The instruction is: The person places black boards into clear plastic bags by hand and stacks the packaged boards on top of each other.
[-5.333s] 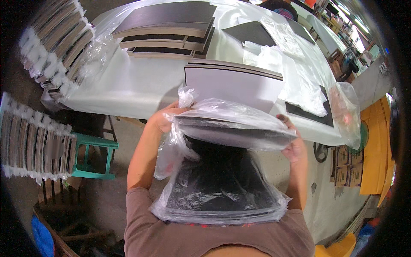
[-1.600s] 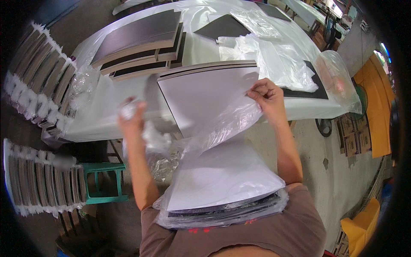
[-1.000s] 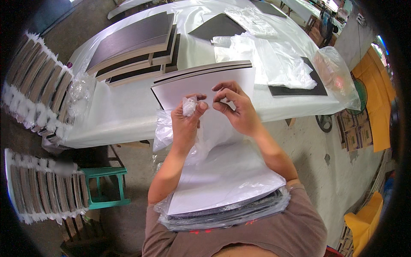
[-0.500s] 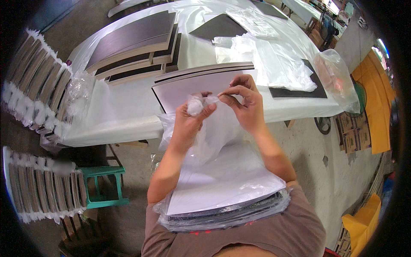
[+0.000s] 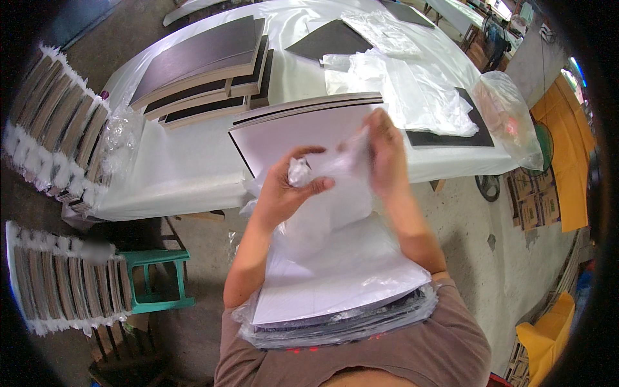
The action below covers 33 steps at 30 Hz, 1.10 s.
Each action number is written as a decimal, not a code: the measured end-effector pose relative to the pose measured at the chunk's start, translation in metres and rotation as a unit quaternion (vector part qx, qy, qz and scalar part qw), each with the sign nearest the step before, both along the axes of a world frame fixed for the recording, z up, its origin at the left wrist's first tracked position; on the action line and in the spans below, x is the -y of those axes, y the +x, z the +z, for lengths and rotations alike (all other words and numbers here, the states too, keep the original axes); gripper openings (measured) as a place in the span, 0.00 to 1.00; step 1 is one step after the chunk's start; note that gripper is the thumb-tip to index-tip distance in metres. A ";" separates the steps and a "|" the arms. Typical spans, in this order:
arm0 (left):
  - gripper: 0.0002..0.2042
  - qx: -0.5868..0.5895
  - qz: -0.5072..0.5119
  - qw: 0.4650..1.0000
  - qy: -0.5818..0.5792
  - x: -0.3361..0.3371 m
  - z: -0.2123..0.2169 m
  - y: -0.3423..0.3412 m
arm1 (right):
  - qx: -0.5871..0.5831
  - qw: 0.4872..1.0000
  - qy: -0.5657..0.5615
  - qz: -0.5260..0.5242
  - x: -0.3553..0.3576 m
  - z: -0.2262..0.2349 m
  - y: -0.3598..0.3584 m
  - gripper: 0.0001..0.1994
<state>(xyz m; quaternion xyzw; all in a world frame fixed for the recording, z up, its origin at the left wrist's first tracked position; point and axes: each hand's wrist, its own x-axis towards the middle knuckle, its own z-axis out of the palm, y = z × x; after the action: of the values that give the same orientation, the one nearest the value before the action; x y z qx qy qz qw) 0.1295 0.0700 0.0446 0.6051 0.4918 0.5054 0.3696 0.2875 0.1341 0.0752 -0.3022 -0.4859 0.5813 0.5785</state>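
Note:
My left hand [image 5: 278, 197] has a crumpled wad of clear plastic [image 5: 298, 172] in its curled fingers, while its thumb and forefinger stand apart. Motion smears my right hand [image 5: 388, 155], whose fingers I cannot make out; a blurred strip of clear plastic [image 5: 353, 153] shows beside it. Behind both hands, a dark-edged board with a white face [image 5: 284, 137] leans at the table's front edge. Against my body rests a bundle with a white top sheet [image 5: 342, 271] and dark layers below, partly wrapped in clear plastic.
A table [image 5: 174, 174] with a shiny white cover carries a stack of thick black boards [image 5: 200, 61] and a pile of white plastic bags [image 5: 412, 97]. Wrapped stacks [image 5: 71, 284] stand at left beside a green stool [image 5: 158, 258]. Cartons [image 5: 534, 200] sit on the floor at right.
My hands have drawn apart, the right one moving a little to the right and turning. My left thumb and forefinger have spread, with the wad still in that hand.

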 end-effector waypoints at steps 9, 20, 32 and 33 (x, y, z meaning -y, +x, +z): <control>0.08 0.197 -0.080 0.975 -0.070 -0.004 0.000 -0.002 | 0.186 0.954 0.235 -0.020 -0.012 -0.028 -0.002 0.09; 0.09 0.324 -0.043 0.939 -0.103 0.002 0.008 0.014 | 0.291 0.868 0.355 -0.188 -0.009 -0.020 -0.002 0.08; 0.14 0.317 -0.212 0.919 -0.102 0.001 -0.021 -0.013 | -0.086 0.959 -0.188 0.195 -0.004 -0.014 0.012 0.16; 0.16 0.327 -0.294 0.890 -0.118 0.004 -0.025 -0.021 | -0.086 0.952 -0.245 0.160 -0.001 -0.007 0.011 0.16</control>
<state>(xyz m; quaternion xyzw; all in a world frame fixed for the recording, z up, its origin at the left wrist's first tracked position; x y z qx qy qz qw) 0.1087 0.0663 0.0199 0.4743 0.1986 0.4815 0.7097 0.2983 0.1354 0.0685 -0.3020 -0.3189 0.7911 0.4257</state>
